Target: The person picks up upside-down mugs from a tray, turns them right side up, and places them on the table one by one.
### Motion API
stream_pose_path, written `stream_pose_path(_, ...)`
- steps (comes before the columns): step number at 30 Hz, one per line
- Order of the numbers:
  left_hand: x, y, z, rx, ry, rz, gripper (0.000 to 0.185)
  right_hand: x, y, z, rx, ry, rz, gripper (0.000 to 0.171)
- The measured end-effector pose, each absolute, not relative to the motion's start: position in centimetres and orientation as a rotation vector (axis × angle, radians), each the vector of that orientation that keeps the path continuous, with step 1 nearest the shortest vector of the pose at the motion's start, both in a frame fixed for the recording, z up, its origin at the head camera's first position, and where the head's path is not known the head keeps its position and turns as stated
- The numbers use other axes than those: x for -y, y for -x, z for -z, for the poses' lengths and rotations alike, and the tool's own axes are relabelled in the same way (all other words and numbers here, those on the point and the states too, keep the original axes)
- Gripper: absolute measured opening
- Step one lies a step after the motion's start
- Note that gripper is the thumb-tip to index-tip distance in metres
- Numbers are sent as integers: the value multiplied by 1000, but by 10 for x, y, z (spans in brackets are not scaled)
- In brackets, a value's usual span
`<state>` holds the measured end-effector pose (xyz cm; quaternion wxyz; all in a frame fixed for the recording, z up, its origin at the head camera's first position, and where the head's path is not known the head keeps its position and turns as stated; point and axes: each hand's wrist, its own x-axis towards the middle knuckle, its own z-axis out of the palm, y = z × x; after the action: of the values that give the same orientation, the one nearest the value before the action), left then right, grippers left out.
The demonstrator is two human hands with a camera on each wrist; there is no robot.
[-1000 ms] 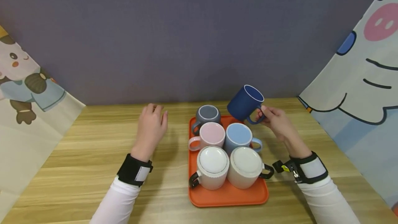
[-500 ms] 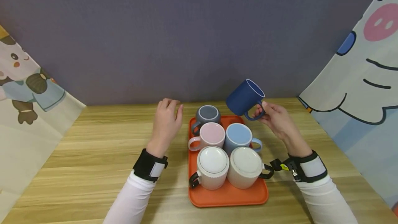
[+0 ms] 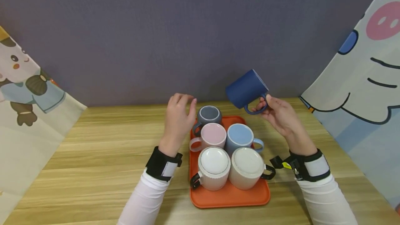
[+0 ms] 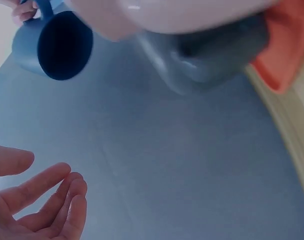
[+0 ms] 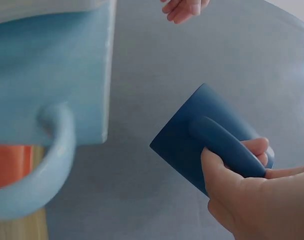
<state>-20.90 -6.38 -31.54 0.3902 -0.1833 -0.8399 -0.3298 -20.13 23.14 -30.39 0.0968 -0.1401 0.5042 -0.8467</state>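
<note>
My right hand [image 3: 276, 112] grips the handle of a dark blue mug [image 3: 246, 88], held tilted in the air above the far right corner of the orange tray [image 3: 229, 197]. The right wrist view shows the fingers [image 5: 257, 150] curled round the dark blue mug's handle [image 5: 222, 140]. My left hand [image 3: 179, 114] hovers with relaxed fingers beside the grey mug [image 3: 208, 115] at the tray's far left, holding nothing; its fingers [image 4: 51, 200] show in the left wrist view, with the dark blue mug [image 4: 54, 42] beyond. On the tray stand a pink mug [image 3: 212, 135], a light blue mug [image 3: 240, 136] and two white mugs [image 3: 214, 166] upside down.
The tray sits on a wooden table [image 3: 93, 155]. A dark grey wall [image 3: 187, 37] stands behind. Cartoon-printed cloth panels hang at the left [image 3: 25, 107] and right [image 3: 359, 96] sides.
My left hand moved right toward the grey mug. My right hand lifted the dark blue mug higher and tipped it further over.
</note>
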Motion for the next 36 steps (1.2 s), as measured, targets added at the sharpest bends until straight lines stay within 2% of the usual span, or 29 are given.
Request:
stream_pose_path(14, 31, 199, 292, 2051, 492, 987, 17, -212, 200, 286, -1311, 513, 2550, 27)
stream_pose_path(25, 20, 184, 275, 2183, 495, 1332, 19, -191, 199, 275, -1028, 567, 2635, 32)
stream_pose_path(36, 8, 182, 271, 2411, 450, 1483, 28, -172, 195, 272, -963, 518, 2642, 31)
